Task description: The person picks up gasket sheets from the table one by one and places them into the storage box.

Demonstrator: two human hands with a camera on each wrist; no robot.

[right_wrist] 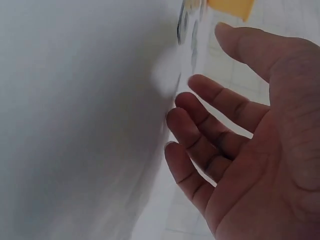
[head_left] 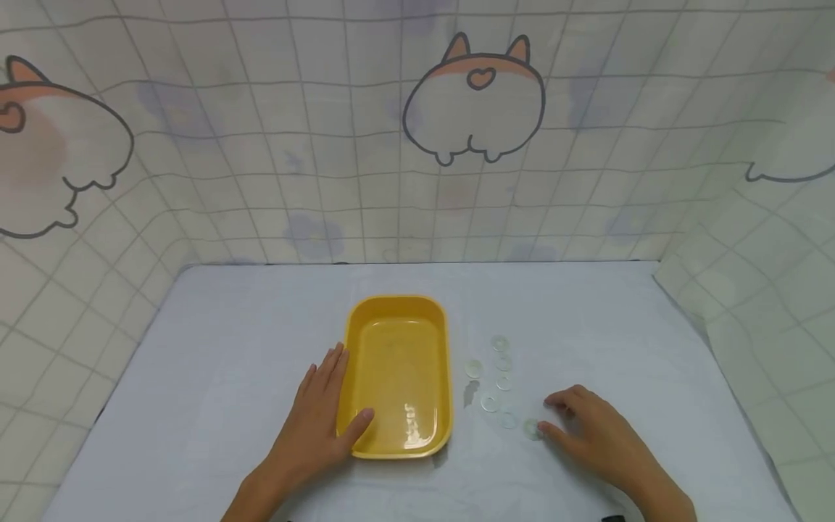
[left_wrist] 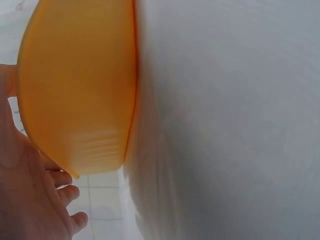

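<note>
My left hand (head_left: 321,413) rests against the left rim of a yellow plastic tray (head_left: 446,384), fingers straight along its outer side and thumb across the near left corner. From the side, the left wrist view shows the deep wall of this yellow tray (left_wrist: 80,90), with the fingers beside the rim. Right of the tray lie several small clear rings (head_left: 500,343) in a loose cluster. My right hand (head_left: 590,431) hovers low at the nearest ring (head_left: 531,429), thumb tip beside it. In the right wrist view, the right hand (right_wrist: 240,130) has loosely bent fingers and nothing between them.
A white cloth (head_left: 248,326) covers the tabletop. Behind and along both sides hangs a checked curtain (head_left: 352,196) with cartoon animal drawings. A small grey patch (head_left: 470,392) shows on the cloth between the tray and the rings.
</note>
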